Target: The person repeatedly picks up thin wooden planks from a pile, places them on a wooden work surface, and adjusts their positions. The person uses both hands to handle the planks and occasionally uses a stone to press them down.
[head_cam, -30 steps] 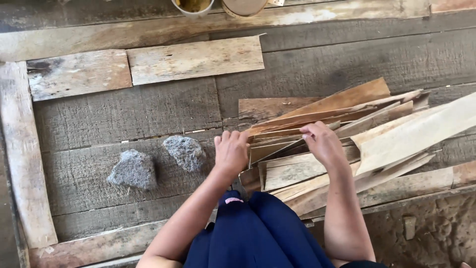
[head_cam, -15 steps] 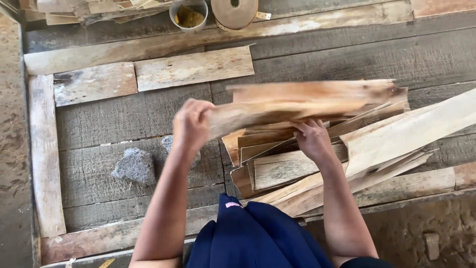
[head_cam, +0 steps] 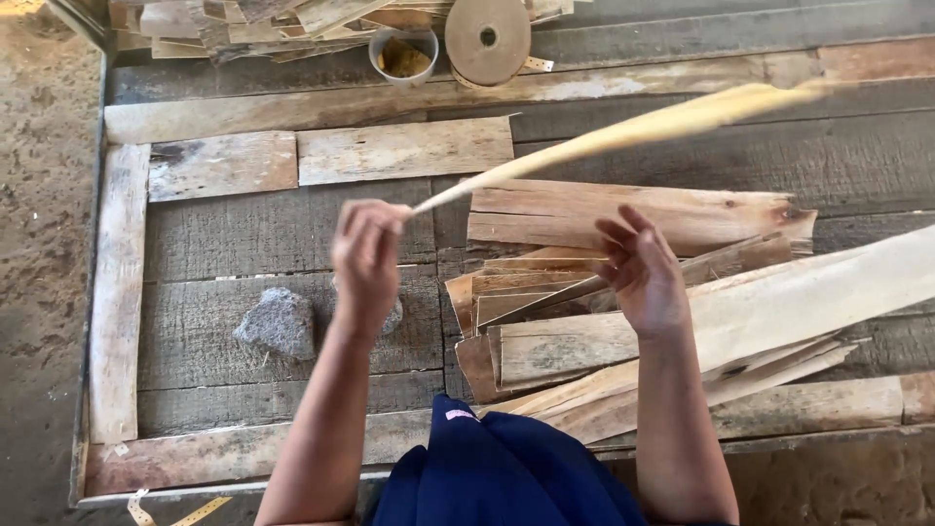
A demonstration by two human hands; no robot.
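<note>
— Wood! The left hand [head_cam: 365, 255] pinches one end of a thin wood strip [head_cam: 633, 127], up in the air.

— And the right hand [head_cam: 643, 273]?

— Open and empty, over the pile of strips [head_cam: 623, 321]. The long strip could wobble, slip, or hit the cup [head_cam: 404, 54].

Both forearms are bare from the elbow down — no sleeves, watch, bracelet or rings show on the left hand [head_cam: 365, 258] or the right hand [head_cam: 643, 273]. Between the arms, at the lower edge of the view, sits dark navy cloth [head_cam: 506, 477] in soft rounded folds — a garment over the lap or knees. A small pink tag [head_cam: 459, 415] lies at its top edge.
</note>
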